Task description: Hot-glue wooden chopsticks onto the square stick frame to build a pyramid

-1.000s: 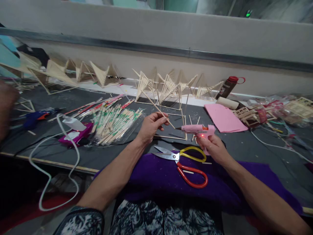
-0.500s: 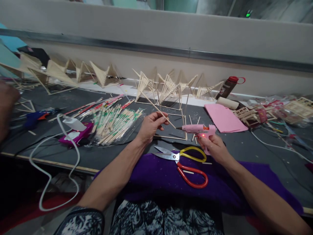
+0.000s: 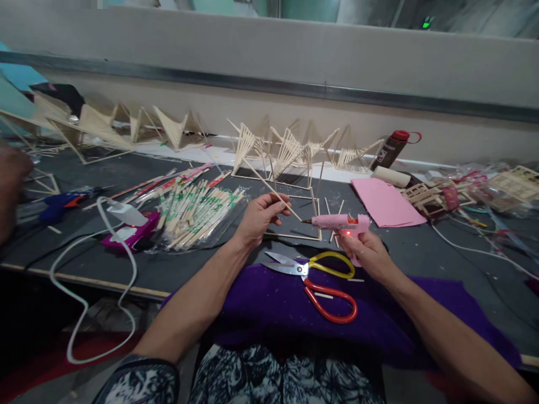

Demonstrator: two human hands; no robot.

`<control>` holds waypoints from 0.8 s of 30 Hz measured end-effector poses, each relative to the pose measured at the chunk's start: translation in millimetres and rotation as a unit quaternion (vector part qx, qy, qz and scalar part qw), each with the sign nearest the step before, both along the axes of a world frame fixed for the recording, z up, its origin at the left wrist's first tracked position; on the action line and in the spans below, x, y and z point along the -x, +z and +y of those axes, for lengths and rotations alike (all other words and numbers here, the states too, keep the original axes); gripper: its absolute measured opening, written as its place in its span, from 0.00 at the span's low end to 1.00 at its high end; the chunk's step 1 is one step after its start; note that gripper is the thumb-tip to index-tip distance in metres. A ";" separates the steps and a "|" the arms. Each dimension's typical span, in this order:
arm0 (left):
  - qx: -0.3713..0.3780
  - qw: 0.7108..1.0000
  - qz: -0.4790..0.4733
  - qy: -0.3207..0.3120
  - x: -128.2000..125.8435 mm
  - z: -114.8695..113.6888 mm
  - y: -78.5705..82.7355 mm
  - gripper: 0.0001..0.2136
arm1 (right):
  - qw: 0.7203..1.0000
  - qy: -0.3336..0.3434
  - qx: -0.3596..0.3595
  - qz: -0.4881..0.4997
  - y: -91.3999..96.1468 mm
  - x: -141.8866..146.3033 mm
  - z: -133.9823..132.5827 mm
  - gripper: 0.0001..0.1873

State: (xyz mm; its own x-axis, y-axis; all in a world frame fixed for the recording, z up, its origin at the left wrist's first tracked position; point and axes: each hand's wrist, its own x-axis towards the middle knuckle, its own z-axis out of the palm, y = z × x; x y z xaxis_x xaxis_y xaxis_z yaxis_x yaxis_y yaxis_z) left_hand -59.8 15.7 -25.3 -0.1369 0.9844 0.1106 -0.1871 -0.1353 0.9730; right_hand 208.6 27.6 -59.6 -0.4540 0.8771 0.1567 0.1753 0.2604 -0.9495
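pink glue gun, partly behind right hand, contact with stick unclear

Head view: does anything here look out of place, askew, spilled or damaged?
Mildly: the scissors lie open on the purple cloth, with a short pale stick loose inside the red handle loop, which looks untidy so near the right hand and its glue gun. Nothing looks plainly spilled or broken.

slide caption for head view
Left hand holds a thin pale wooden stick, tip near the pink plastic glue gun in the right hand.
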 end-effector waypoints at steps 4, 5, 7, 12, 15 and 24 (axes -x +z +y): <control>0.002 1.000 0.005 -0.001 0.4 -0.3 0.4 0.13 | 1.000 -0.007 -0.004 -0.020 -1.7 -0.8 0.8 0.19; 0.002 1.000 0.006 -0.001 0.4 -0.5 0.5 0.13 | 1.000 -0.008 -0.006 -0.018 -0.7 -0.4 0.2 0.19; 0.000 1.000 0.008 0.001 0.4 -0.7 0.8 0.13 | 1.000 -0.008 -0.006 -0.008 2.0 0.8 -1.2 0.19; -0.003 1.000 0.009 0.006 0.2 -1.4 1.1 0.12 | 1.000 -0.010 0.007 -0.004 4.7 1.5 -2.9 0.18; -0.001 1.000 0.010 0.007 -0.2 -2.1 1.8 0.11 | 1.000 -0.015 0.013 0.000 4.3 1.8 -3.2 0.17; 0.007 1.000 0.013 0.007 -1.1 -3.1 3.2 0.11 | 1.000 -0.012 0.027 -0.005 8.3 5.5 -5.2 0.16</control>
